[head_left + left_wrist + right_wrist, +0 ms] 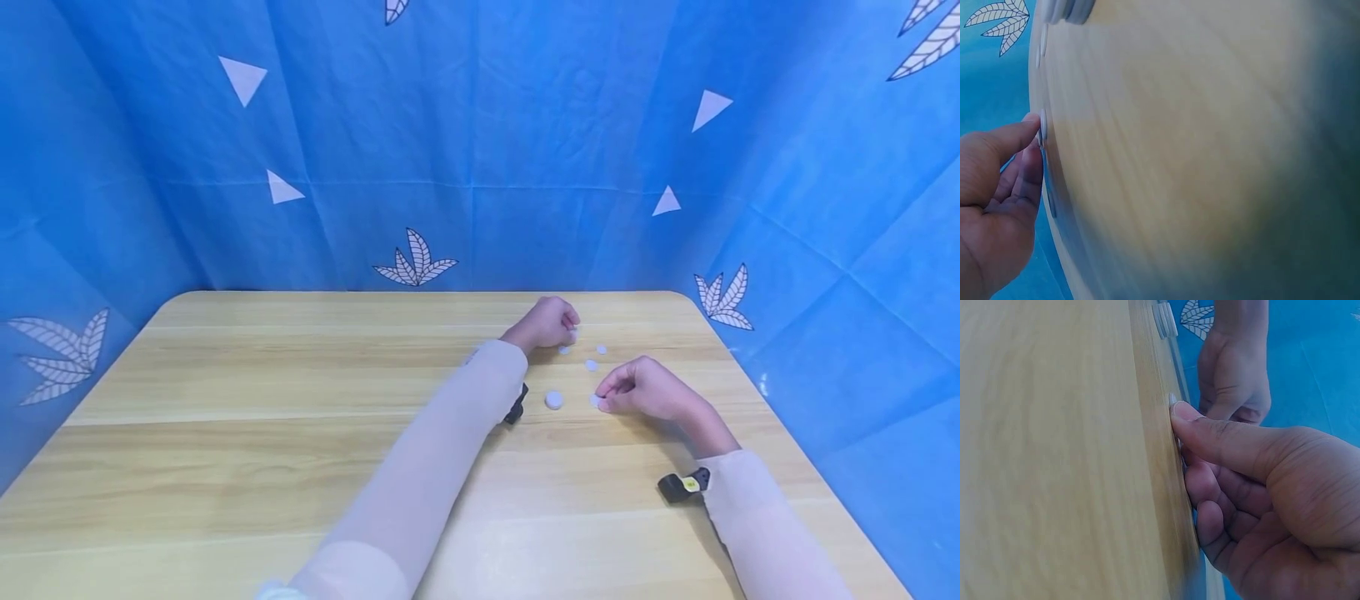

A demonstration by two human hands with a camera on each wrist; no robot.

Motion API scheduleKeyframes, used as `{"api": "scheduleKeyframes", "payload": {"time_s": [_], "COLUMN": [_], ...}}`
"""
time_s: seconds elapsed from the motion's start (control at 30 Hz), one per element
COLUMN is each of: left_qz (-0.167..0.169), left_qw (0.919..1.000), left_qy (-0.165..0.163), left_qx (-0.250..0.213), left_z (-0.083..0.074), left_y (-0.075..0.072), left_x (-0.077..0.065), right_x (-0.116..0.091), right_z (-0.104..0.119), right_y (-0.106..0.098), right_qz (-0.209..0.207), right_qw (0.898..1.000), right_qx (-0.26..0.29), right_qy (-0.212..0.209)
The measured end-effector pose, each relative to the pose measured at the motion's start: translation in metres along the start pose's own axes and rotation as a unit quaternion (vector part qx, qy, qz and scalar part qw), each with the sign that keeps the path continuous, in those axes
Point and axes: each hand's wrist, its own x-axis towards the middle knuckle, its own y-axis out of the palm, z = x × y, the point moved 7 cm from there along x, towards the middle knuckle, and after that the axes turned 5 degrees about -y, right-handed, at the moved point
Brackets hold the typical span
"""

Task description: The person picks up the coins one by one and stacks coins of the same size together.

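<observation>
The right hand (647, 389) pinches a white disc (595, 401) toward the worktop's right edge (741, 400), the left hand (549, 322) a second disc (573, 336) near the far edge — likely picking up; next needs gentle lifting.

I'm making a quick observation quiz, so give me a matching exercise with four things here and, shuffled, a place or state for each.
1. Left hand
2. Right hand
3. Stack of white round discs
4. Blue cloth with white leaf prints

A. Hanging behind the pale wooden table
B. Pinching a single white disc beside the stack
C. At the table's far side
D. Standing on the tabletop

Pairs: 1-C; 2-B; 3-D; 4-A
</observation>
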Motion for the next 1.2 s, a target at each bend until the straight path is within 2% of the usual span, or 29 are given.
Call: {"api": "scheduleKeyframes", "payload": {"time_s": [0.17,0.4,0.73,1.03,1.2], "left_qz": [-0.005,-0.004,0.018,0.037,0.03], "left_qw": [0.9998,0.9995,0.9958,0.9963,0.9975], "left_qy": [-0.004,-0.032,-0.082,-0.071,-0.058], "left_qx": [0.018,-0.007,-0.037,-0.031,-0.027], "left_z": [-0.003,0.002,0.009,0.012,0.013], "left_y": [0.0,-0.002,0.0,0.002,0.0], "left_x": [0.001,0.0,0.002,0.003,0.002], "right_x": [-0.001,0.003,0.001,-0.001,0.001], "right_z": [-0.002,-0.002,-0.002,-0.003,-0.004], "right_y": [-0.002,-0.001,0.0,0.0,0.0], "right_qz": [-0.001,-0.001,0.002,0.006,0.009], "right_qw": [1.0,1.0,1.0,1.0,1.0], "right_qx": [-0.003,-0.005,0.011,0.005,-0.001], "right_qy": [0.001,-0.02,-0.015,-0.015,-0.021]}}
